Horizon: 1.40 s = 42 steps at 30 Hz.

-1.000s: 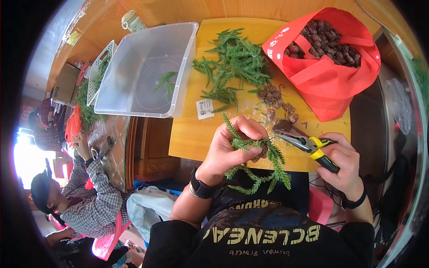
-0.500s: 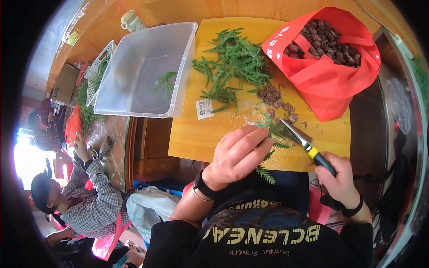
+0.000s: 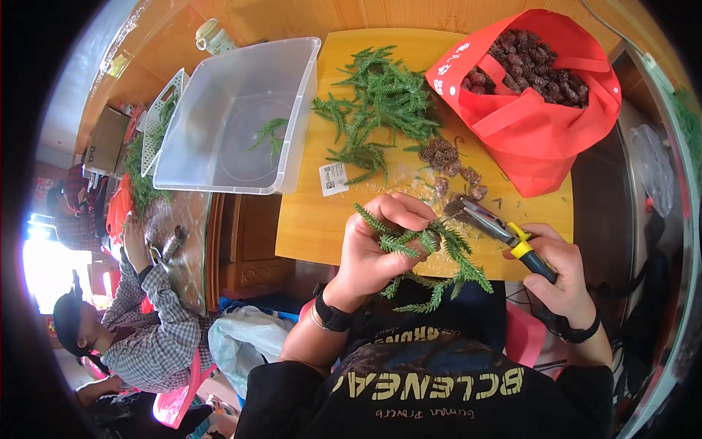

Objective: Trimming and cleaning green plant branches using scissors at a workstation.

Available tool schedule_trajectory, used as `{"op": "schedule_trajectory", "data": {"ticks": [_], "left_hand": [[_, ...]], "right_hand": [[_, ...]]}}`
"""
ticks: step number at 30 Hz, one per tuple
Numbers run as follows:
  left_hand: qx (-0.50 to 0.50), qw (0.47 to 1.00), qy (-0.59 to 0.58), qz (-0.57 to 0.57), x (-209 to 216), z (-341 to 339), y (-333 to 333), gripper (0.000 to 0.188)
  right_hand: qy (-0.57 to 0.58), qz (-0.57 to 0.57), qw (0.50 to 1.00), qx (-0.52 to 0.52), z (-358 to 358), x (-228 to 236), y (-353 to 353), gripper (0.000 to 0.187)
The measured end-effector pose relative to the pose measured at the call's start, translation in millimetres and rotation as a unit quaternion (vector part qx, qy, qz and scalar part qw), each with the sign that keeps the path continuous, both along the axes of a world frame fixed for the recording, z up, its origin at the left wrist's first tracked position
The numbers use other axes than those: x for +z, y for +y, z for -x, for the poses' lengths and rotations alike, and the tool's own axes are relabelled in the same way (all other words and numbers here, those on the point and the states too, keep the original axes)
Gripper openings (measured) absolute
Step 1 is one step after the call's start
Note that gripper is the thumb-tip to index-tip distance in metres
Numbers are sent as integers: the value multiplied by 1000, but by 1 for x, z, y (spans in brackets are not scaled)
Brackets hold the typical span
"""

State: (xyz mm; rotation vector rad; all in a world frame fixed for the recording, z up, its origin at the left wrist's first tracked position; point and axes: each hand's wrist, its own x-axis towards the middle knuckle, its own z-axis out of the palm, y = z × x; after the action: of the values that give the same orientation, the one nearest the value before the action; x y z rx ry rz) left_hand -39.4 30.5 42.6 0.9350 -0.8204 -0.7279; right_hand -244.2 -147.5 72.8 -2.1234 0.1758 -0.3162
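My left hand [image 3: 371,252] is closed on a green pine sprig [image 3: 462,252], pinching it between thumb and fingers; several needled branches spread below and beside the hand. My right hand [image 3: 561,272] grips long-nosed pliers [image 3: 491,222] with dark and yellow handles. Their metal jaws point up and left, over the near part of the yellow board. At the jaw tips is something brown, perhaps a pine cone [image 3: 456,208]; whether the jaws clamp it I cannot tell. Loose pine cones [image 3: 440,155] lie just beyond, beside a pile of green sprigs [image 3: 387,95].
The yellow board [image 3: 311,227] carries scattered crumbs and a white printed label [image 3: 334,179]. A red bag [image 3: 537,124] full of pine cones stands far right. At the left, a clear plastic bin [image 3: 219,175] holds one sprig. Another person [image 3: 161,322] works at a table farther left.
My left hand has turned and lifted, so the sprig now shows spread out. The pliers have turned in my right hand, and something brown now appears at their tips.
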Motion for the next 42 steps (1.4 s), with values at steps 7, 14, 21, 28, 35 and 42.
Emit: {"op": "schedule_trajectory", "data": {"ticks": [7, 14, 21, 28, 35, 42], "left_hand": [[-5, 1000, 24, -5, -6, 1, 0, 21], [-13, 999, 49, 10, -7, 1, 0, 21], [4, 999, 41, -12, -4, 3, -1, 25], [-5, 994, 47, -99, -1, -1, 3, 22], [-8, 997, 36, -68, -6, -3, -1, 16], [0, 999, 23, -22, -8, -5, -2, 15]], "right_hand": [[-42, 78, 996, 9, -7, 2, 4, 40], [-32, 71, 997, 0, -7, 4, 4, 35], [-71, 93, 993, 14, -15, 6, 7, 27], [-88, 116, 989, 19, -16, 9, 5, 30], [-78, 113, 990, 44, -16, 8, 2, 34], [31, 29, 998, 37, -12, 17, -1, 33]]}}
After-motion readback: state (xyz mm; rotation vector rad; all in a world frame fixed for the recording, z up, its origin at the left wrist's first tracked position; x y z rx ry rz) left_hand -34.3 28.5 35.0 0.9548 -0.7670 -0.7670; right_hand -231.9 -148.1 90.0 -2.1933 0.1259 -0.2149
